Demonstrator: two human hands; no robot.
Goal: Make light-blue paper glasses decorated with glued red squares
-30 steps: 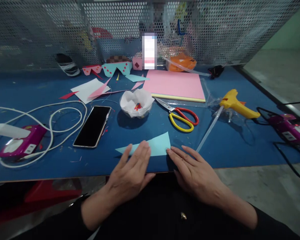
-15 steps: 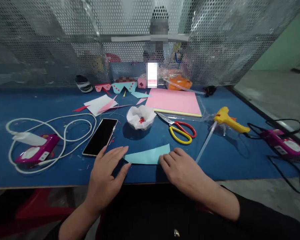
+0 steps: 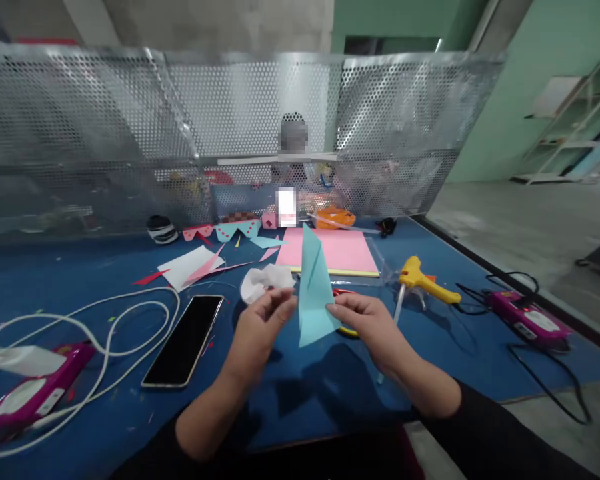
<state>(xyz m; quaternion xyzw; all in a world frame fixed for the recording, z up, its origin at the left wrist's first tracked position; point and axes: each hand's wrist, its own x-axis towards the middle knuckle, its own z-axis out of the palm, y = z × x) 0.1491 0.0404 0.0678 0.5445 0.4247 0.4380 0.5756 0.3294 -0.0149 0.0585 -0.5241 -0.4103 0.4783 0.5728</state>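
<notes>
A folded sheet of light blue paper (image 3: 314,283) stands upright in the air above the blue table, its crease and flaps showing. My right hand (image 3: 375,330) pinches its lower right edge between thumb and fingers. Just left of the sheet, my left hand (image 3: 260,333) is loosely curled with nothing visible in it, its fingertips close to the paper's edge but seemingly apart. Behind that hand sits a bowl lined with white paper (image 3: 265,277), partly covered by my fingers. Scissors (image 3: 349,331) lie mostly hidden behind the blue paper and my right hand.
A phone (image 3: 185,340) and a purple power strip (image 3: 45,380) with looped white cable lie left. Pink paper (image 3: 350,248) is stacked behind. At right are a yellow glue gun (image 3: 425,280) and another purple strip (image 3: 527,320). A perforated metal screen (image 3: 245,100) backs the table.
The blue paper has risen off the table and now stands folded upright. Both hands have lifted with it; my left hand's fingers have curled in. The view has tilted up.
</notes>
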